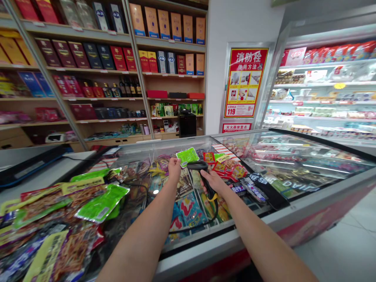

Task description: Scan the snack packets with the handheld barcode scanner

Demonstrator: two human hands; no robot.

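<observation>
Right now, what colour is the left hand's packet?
The packet is bright green; see the head view.

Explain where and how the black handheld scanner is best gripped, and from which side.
Probably by the handle, from the person's right, where the right hand holds it: this slim part slants down toward the person from the broad scanner head, and the cord trails from its lower end.

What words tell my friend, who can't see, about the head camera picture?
A person's left hand holds a green snack packet and the right hand a black barcode scanner, over a glass-topped freezer. More packets lie heaped at the left.
</observation>
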